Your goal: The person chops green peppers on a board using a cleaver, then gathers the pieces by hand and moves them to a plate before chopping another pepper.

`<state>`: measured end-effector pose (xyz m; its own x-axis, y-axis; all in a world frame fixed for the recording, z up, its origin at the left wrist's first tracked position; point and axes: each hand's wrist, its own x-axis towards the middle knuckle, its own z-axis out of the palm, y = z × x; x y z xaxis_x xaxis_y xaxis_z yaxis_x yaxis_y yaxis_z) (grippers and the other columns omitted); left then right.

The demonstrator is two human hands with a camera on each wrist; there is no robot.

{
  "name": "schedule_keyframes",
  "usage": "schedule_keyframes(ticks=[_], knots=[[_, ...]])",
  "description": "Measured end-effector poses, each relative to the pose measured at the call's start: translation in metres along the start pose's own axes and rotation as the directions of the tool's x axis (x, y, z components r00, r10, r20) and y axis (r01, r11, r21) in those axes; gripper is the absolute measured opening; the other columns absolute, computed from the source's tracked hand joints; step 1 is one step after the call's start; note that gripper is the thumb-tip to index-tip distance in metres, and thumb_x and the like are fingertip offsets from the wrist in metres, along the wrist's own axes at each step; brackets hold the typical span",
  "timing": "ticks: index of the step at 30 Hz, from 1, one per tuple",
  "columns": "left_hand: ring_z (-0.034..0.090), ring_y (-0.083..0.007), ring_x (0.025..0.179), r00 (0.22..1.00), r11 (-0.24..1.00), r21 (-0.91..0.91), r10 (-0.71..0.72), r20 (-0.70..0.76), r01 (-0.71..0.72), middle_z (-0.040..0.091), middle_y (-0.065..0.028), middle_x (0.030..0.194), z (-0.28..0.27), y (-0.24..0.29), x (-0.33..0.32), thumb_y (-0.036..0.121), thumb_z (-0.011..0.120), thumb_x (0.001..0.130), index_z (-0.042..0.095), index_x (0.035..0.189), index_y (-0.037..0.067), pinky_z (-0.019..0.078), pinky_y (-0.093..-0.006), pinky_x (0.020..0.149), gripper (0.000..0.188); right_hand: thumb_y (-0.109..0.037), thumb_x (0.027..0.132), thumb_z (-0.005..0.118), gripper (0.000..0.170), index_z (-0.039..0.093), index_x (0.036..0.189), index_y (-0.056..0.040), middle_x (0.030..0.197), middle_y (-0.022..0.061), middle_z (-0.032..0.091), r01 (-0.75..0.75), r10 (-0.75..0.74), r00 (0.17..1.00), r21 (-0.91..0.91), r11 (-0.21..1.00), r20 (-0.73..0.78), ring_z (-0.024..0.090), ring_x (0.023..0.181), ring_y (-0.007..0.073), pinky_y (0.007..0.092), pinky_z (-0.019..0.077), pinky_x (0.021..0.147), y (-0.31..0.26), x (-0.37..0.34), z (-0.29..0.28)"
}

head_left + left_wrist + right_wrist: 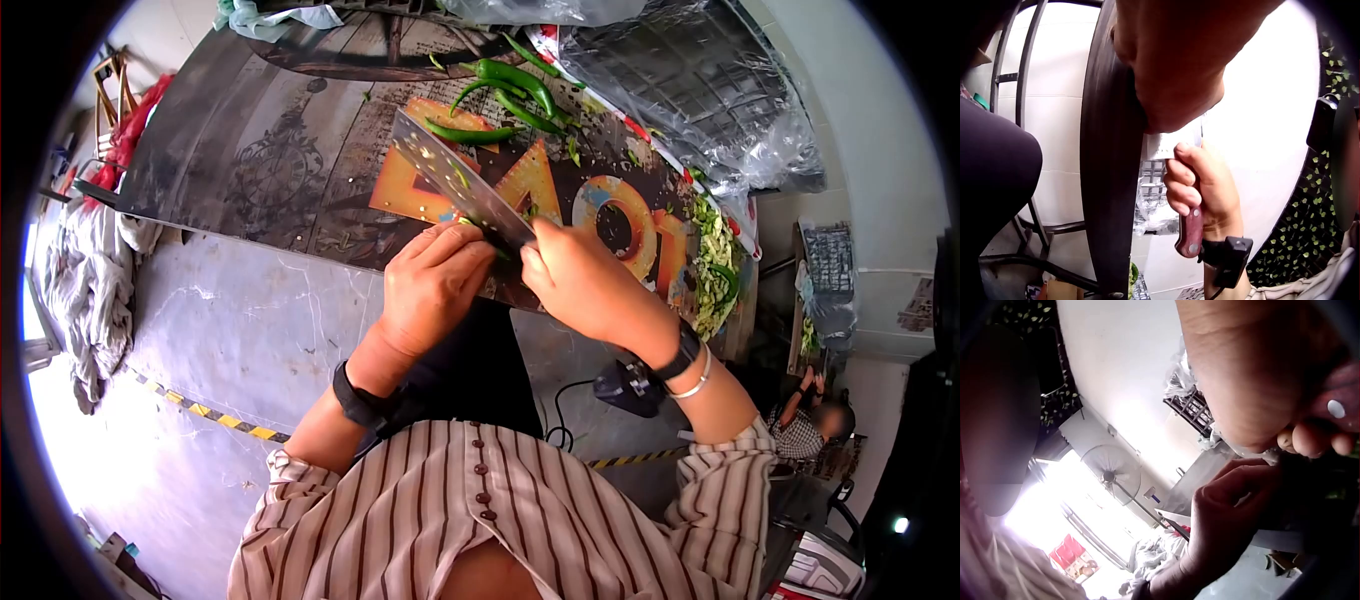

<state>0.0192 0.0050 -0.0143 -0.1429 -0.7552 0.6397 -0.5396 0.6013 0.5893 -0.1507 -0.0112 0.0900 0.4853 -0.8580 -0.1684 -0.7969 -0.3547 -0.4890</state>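
The right hand (580,275) grips a cleaver by its reddish-brown handle (1191,231). The wide blade (460,180), dotted with green and pale bits, slants up and to the left over the table. Against the blade's lower side, the left hand (433,280) has its fingers curled down on a piece of green chili (467,221), mostly hidden beneath them. In the right wrist view the left hand (1229,512) is close beside the right hand (1254,381). Whole green chilies (515,85) lie on the table beyond the blade.
Chopped chili (712,265) is heaped at the table's right end. A plastic-covered black crate (680,80) stands at the back right. The printed tabletop (220,150) extends left. Grey cloth (90,290) hangs off to the left, and another person (810,425) is at the lower right.
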Motion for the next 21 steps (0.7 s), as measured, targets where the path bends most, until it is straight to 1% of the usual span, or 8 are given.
schedule_keyframes(ticks=[1, 3, 6, 9, 11, 14, 19, 21], knots=[[0.065, -0.0244, 0.088, 1.000, 1.000, 0.006, 0.003, -0.005, -0.003, 0.065, -0.0034, 0.093, -0.001, 0.000, 0.000, 0.005, 0.074, 0.072, 0.069, 0.088, 0.009, 0.0529, -0.0323, 0.078, 0.017, -0.010, 0.089, 0.054, 0.019, 0.049, 0.083, 0.0072, 0.067, 0.0292, 0.057, 0.060, -0.061, 0.997, -0.012, 0.998, -0.055, 0.059, 0.069, 0.0468, 0.0506, 0.0477, 0.061, 0.001, 0.007, 0.003], [0.064, -0.0245, 0.087, 1.000, 1.000, -0.005, 0.006, -0.002, -0.006, 0.065, -0.0031, 0.093, -0.004, 0.000, 0.000, 0.005, 0.074, 0.072, 0.068, 0.088, 0.009, 0.0530, -0.0326, 0.077, 0.017, -0.012, 0.091, 0.053, 0.021, 0.051, 0.082, 0.0068, 0.070, 0.0306, 0.057, 0.054, -0.053, 0.996, 0.013, 0.998, -0.078, 0.058, 0.070, 0.0484, 0.0522, 0.0467, 0.062, 0.001, 0.014, 0.007], [0.064, -0.0244, 0.087, 1.000, 1.000, -0.018, -0.012, -0.014, 0.012, 0.065, -0.0031, 0.093, -0.004, 0.000, -0.001, 0.005, 0.074, 0.072, 0.068, 0.087, 0.010, 0.0530, -0.0328, 0.076, 0.017, -0.013, 0.092, 0.051, 0.022, 0.049, 0.082, 0.0066, 0.072, 0.0305, 0.057, 0.020, -0.009, 0.984, 0.059, 0.998, -0.179, 0.057, 0.071, 0.0497, 0.0525, 0.0448, 0.062, 0.005, 0.016, 0.009], [0.063, -0.0244, 0.086, 1.000, 0.999, -0.035, -0.019, -0.019, 0.019, 0.065, -0.0030, 0.093, -0.004, -0.001, -0.003, 0.005, 0.074, 0.072, 0.068, 0.087, 0.009, 0.0530, -0.0330, 0.075, 0.017, -0.013, 0.092, 0.051, 0.024, 0.048, 0.080, 0.0066, 0.072, 0.0303, 0.057, -0.011, 0.020, 0.983, 0.053, 0.999, -0.184, 0.057, 0.071, 0.0493, 0.0521, 0.0450, 0.062, 0.005, 0.007, 0.002], [0.063, -0.0243, 0.086, 1.000, 0.999, -0.030, -0.022, -0.018, 0.022, 0.065, -0.0029, 0.093, -0.005, 0.000, -0.003, 0.004, 0.074, 0.072, 0.068, 0.087, 0.010, 0.0530, -0.0329, 0.075, 0.017, -0.014, 0.092, 0.052, 0.022, 0.049, 0.082, 0.0060, 0.071, 0.0300, 0.057, -0.012, 0.020, 0.986, 0.053, 0.999, -0.167, 0.057, 0.070, 0.0486, 0.0517, 0.0450, 0.061, -0.001, -0.004, -0.004], [0.063, -0.0241, 0.086, 1.000, 1.000, -0.023, -0.003, -0.016, 0.002, 0.065, -0.0027, 0.093, -0.004, -0.001, -0.002, 0.004, 0.074, 0.071, 0.068, 0.086, 0.010, 0.0530, -0.0328, 0.074, 0.017, -0.011, 0.091, 0.053, 0.018, 0.049, 0.086, 0.0055, 0.068, 0.0285, 0.056, -0.010, 0.011, 0.999, 0.022, 1.000, -0.034, 0.058, 0.068, 0.0466, 0.0507, 0.0449, 0.059, -0.008, -0.018, -0.009], [0.063, -0.0236, 0.086, 1.000, 1.000, -0.022, -0.020, 0.000, 0.020, 0.064, -0.0022, 0.093, -0.007, 0.000, -0.002, 0.004, 0.074, 0.071, 0.068, 0.086, 0.010, 0.0531, -0.0320, 0.075, 0.017, -0.009, 0.090, 0.054, 0.017, 0.048, 0.087, 0.0064, 0.066, 0.0274, 0.056, -0.037, 0.037, 0.998, 0.005, 0.999, 0.051, 0.058, 0.066, 0.0455, 0.0504, 0.0461, 0.059, -0.012, -0.022, -0.011], [0.063, -0.0235, 0.087, 1.000, 1.000, -0.012, -0.022, 0.018, 0.022, 0.064, -0.0021, 0.093, -0.007, 0.000, -0.001, 0.004, 0.074, 0.071, 0.068, 0.086, 0.010, 0.0531, -0.0318, 0.075, 0.018, -0.008, 0.089, 0.055, 0.016, 0.048, 0.087, 0.0061, 0.065, 0.0269, 0.056, 0.003, 0.002, 0.997, -0.069, 0.998, 0.075, 0.059, 0.067, 0.0453, 0.0503, 0.0464, 0.059, -0.013, -0.021, -0.012]])
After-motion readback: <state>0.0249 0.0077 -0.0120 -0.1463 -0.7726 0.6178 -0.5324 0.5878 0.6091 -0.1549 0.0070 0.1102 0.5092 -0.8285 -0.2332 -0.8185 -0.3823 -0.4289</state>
